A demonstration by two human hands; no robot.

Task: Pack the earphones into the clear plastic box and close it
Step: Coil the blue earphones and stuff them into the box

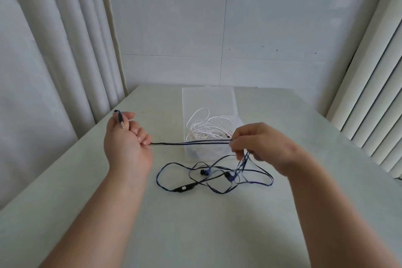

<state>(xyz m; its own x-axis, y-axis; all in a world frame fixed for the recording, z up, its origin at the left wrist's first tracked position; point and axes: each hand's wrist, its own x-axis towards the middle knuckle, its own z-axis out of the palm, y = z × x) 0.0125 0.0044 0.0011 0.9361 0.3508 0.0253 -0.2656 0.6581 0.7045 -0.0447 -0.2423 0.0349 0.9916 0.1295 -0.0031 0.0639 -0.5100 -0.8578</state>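
Observation:
A clear plastic box (189,152) stands open in the middle of the table, its lid (207,99) tipped back. White earphones (206,126) lie coiled inside it. Blue earphones (205,172) sprawl on the table in front of the box, with two earbuds and a black inline remote (183,188). My left hand (125,143) holds the blue cable's jack end, the plug (120,121) sticking out by the thumb. My right hand (258,143) pinches the same cable. A doubled stretch of cable (189,143) runs taut between both hands, above the box's front.
The pale table (195,224) reaches back to a tiled wall. White curtains (54,50) hang on the left. A ribbed white panel (369,93) stands on the right, close to the table's edge.

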